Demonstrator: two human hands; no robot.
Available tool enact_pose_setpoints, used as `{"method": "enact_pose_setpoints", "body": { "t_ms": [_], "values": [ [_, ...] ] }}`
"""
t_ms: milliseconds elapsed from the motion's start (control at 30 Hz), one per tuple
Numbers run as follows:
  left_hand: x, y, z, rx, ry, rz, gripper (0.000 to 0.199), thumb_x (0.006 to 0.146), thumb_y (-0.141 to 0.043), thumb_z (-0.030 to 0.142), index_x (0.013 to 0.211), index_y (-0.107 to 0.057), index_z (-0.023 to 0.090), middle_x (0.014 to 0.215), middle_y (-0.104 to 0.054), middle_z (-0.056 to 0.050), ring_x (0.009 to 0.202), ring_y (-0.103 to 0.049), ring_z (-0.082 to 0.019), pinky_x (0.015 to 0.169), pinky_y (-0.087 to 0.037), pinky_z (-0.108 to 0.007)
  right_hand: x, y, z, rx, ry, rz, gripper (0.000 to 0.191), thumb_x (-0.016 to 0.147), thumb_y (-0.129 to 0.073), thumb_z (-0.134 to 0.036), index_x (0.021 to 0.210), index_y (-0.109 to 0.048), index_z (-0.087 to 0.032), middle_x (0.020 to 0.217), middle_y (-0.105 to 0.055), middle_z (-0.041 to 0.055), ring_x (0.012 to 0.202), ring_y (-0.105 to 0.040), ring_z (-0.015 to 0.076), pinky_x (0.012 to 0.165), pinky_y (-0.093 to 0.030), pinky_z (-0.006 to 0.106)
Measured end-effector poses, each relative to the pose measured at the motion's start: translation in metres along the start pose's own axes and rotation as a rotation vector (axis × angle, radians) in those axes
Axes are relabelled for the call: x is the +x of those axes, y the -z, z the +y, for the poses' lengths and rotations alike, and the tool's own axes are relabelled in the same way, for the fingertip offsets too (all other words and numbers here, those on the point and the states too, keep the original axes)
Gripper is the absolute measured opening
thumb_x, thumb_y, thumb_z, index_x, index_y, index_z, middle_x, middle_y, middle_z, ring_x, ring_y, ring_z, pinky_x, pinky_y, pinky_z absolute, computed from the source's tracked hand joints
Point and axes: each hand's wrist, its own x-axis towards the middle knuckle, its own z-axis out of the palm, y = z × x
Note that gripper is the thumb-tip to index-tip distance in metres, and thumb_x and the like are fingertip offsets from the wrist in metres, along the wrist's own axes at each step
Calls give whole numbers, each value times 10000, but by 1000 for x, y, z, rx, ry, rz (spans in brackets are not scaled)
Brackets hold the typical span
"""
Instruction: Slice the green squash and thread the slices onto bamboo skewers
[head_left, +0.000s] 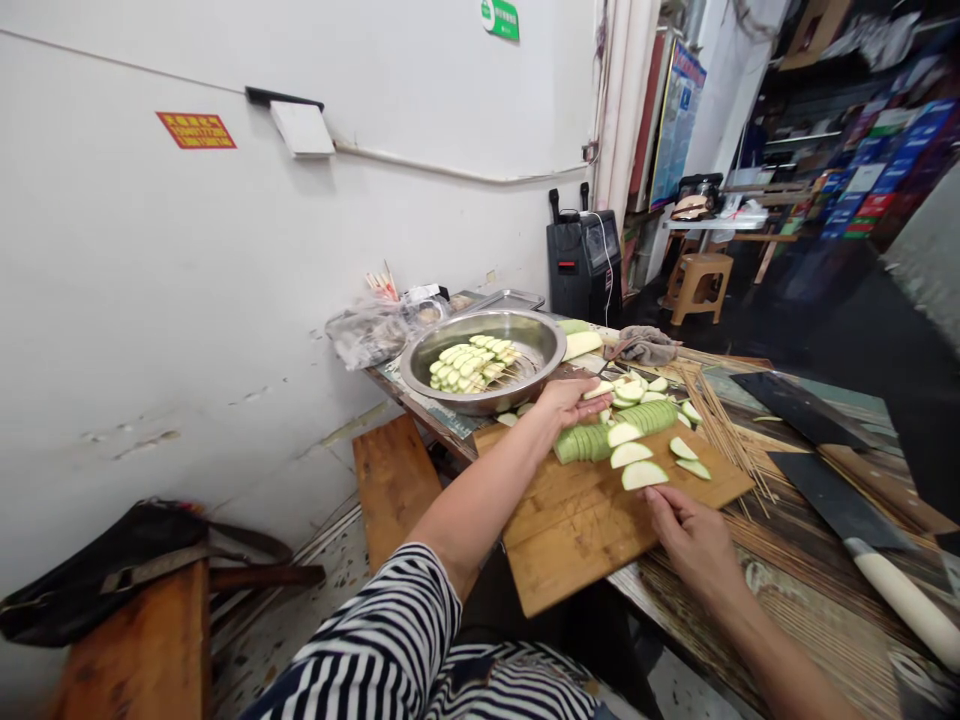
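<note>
Between thumb and fingertips, my right hand pinches the end of a skewer hidden by its load; half-round zucchini slices are lined up on it over the cutting board. My left hand reaches past the board's far side, its thumb and fingers around a pale zucchini slice. Beneath and beside it lies a fanned row of cut zucchini, with loose slices behind. Two more slices rest on the board's right part.
A steel basin holding skewered slices stands at the far left of the table. Bare bamboo skewers lie right of the board, then two cleavers. A grey rag lies behind; a wooden bench is at left.
</note>
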Motion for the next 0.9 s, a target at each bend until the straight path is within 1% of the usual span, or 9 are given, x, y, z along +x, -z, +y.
{"method": "enact_pose_setpoints", "body": {
  "t_ms": [167, 333, 500, 633, 733, 900],
  "values": [
    [0, -1, -1, -22, 3, -1, 16, 798, -583, 55, 809, -573, 62, 747, -643, -104, 698, -674, -178, 610, -575, -256, 0, 0, -3, 15, -3, -5, 397, 769, -491, -487, 762, -688, -142, 557, -602, 26, 489, -504, 156, 462, -382, 247],
    [2, 0, -2, 8, -9, -19, 10, 813, -565, 64, 816, -575, 64, 736, -644, -97, 702, -672, -172, 632, -575, -264, 0, 0, -1, -14, -11, 3, 425, 767, -483, -499, 785, -697, -133, 487, -540, 9, 456, -464, 151, 441, -358, 248],
    [4, -1, -4, 7, 10, -12, 28, 793, -604, 73, 784, -579, 63, 724, -642, -100, 701, -672, -175, 639, -569, -260, 0, -1, 1, 3, -35, -3, 436, 762, -486, -510, 797, -691, -127, 493, -535, 13, 448, -447, 148, 422, -330, 249],
    [4, -1, -7, 21, -25, -22, 21, 798, -584, 55, 798, -566, 65, 726, -643, -99, 652, -670, -170, 599, -571, -261, 0, -1, 3, 12, -58, -33, 440, 780, -469, -515, 798, -687, -133, 461, -492, -2, 429, -416, 140, 404, -300, 245],
    [4, -2, -9, 27, -44, -36, 41, 788, -594, 47, 812, -566, 64, 733, -641, -94, 671, -673, -176, 609, -579, -271, 0, 0, 5, 34, -79, -56, 447, 789, -462, -524, 803, -682, -135, 461, -491, -6, 423, -407, 133, 395, -291, 239],
    [4, -4, -10, 18, 4, -32, 37, 774, -610, 40, 794, -580, 48, 746, -638, -115, 706, -675, -190, 611, -576, -267, 1, 0, 7, 42, -50, -31, 429, 797, -465, -513, 787, -675, -139, 470, -487, -7, 439, -417, 130, 399, -297, 232]
  ]
}}
